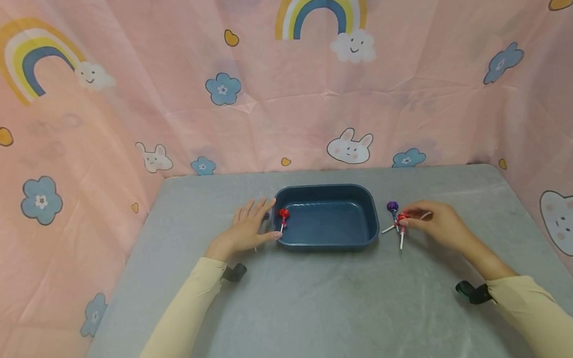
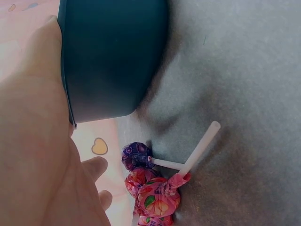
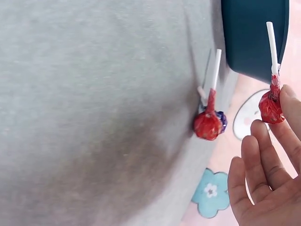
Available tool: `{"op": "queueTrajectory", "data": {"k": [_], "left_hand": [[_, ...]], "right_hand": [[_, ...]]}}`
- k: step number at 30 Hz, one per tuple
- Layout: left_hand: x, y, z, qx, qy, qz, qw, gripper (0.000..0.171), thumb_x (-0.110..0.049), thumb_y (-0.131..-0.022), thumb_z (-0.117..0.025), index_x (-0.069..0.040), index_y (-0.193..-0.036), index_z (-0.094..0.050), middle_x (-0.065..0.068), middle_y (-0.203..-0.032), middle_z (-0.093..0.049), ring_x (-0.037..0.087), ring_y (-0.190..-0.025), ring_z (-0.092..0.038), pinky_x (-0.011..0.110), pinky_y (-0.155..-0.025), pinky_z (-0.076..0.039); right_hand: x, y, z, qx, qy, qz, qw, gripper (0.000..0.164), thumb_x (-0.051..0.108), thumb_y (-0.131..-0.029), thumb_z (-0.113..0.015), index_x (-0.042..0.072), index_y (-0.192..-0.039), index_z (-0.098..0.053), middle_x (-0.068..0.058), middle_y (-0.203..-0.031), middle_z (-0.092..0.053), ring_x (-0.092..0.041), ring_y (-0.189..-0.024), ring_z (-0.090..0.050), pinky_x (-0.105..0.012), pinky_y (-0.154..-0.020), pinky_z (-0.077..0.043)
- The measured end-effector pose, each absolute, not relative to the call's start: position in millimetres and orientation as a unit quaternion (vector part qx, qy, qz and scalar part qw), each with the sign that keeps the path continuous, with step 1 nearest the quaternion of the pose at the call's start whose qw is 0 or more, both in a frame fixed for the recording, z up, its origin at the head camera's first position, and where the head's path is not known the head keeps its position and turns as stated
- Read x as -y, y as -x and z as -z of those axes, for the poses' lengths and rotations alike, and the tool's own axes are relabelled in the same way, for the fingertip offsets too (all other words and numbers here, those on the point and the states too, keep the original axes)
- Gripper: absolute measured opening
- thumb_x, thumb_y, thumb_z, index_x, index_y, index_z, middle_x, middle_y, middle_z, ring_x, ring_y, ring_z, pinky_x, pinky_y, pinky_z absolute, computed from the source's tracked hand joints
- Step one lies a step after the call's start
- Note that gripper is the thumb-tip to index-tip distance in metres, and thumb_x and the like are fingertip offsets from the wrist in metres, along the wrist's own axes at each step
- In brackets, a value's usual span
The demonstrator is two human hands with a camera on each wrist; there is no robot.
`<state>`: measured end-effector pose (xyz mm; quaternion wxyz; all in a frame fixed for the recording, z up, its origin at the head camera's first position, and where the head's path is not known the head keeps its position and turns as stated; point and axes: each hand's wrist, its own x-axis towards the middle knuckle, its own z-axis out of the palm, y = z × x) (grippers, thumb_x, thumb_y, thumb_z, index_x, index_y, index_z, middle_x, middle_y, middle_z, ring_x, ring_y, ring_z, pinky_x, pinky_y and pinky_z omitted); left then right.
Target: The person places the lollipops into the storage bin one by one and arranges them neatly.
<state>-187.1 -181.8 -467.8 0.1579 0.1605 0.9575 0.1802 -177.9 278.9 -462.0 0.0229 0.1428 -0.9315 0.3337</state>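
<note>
In the head view my left hand [image 1: 245, 228] lies along the left rim of a dark blue rectangular tray [image 1: 325, 247], fingers spread and fairly straight. Inside the tray's left end is a red-wrapped lollipop [image 1: 283, 214]. Several pink-red lollipops [image 2: 159, 197] and a purple lollipop [image 2: 136, 155] lie beside the tray near that hand, mostly hidden in the head view. My right hand [image 1: 435, 222] pinches a red lollipop [image 3: 271, 107] between thumb and fingertips, its white stick pointing toward the tray. Just past it, another red lollipop [image 3: 207, 125] and a purple lollipop [image 1: 392, 206] lie on the table.
The grey table [image 1: 309, 310] reaches back to a pink curtain [image 1: 269, 135] printed with rainbows, rabbits and flowers. A second pink curtain side [image 1: 550, 149] stands at the right. Dark straps [image 1: 235, 272] hang at both wrists.
</note>
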Motion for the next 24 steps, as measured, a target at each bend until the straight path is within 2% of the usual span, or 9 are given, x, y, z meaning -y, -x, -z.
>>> {"op": "queueTrajectory", "data": {"k": [6,12,19,24], "left_hand": [[181.6,186.6,467.3,-0.957,-0.159,-0.187,0.156,0.095,-0.065,-0.089,-0.059,-0.033,-0.160,-0.005,0.004,-0.170,-0.006,0.034,-0.157,0.004,0.061,-0.123,0.005],[181.7,187.8,470.7,-0.957,-0.164,-0.187,0.151,0.094,-0.064,-0.089,-0.059,-0.032,-0.160,-0.006,0.005,-0.169,-0.006,0.035,-0.156,0.004,0.062,-0.123,0.004],[181.3,186.5,466.7,-0.956,-0.163,-0.190,0.155,0.094,-0.061,-0.089,-0.060,-0.031,-0.160,-0.006,0.005,-0.169,-0.006,0.034,-0.157,0.004,0.061,-0.123,0.005],[181.2,186.3,466.8,-0.957,-0.164,-0.184,0.153,0.095,-0.062,-0.089,-0.060,-0.031,-0.160,-0.006,0.005,-0.170,-0.006,0.034,-0.157,0.004,0.061,-0.123,0.005]], "right_hand": [[-270.3,185.1,453.9,0.935,-0.136,-0.327,0.004,0.029,0.033,-0.087,-0.076,0.013,-0.108,-0.075,-0.002,-0.095,-0.073,0.003,-0.083,-0.056,-0.017,-0.074,-0.048],[-261.1,189.7,443.9,0.934,-0.151,-0.323,0.010,0.031,0.031,-0.087,-0.076,0.012,-0.111,-0.074,-0.003,-0.096,-0.074,0.001,-0.084,-0.057,-0.017,-0.074,-0.049],[-248.1,194.6,435.6,0.936,-0.164,-0.311,0.002,0.033,0.032,-0.088,-0.075,0.011,-0.113,-0.074,-0.003,-0.097,-0.074,-0.013,-0.089,-0.062,-0.022,-0.077,-0.051],[-238.5,200.3,436.2,0.933,-0.177,-0.314,0.007,0.033,0.032,-0.088,-0.075,0.010,-0.112,-0.074,-0.002,-0.096,-0.075,-0.017,-0.088,-0.064,-0.025,-0.077,-0.052]]}}
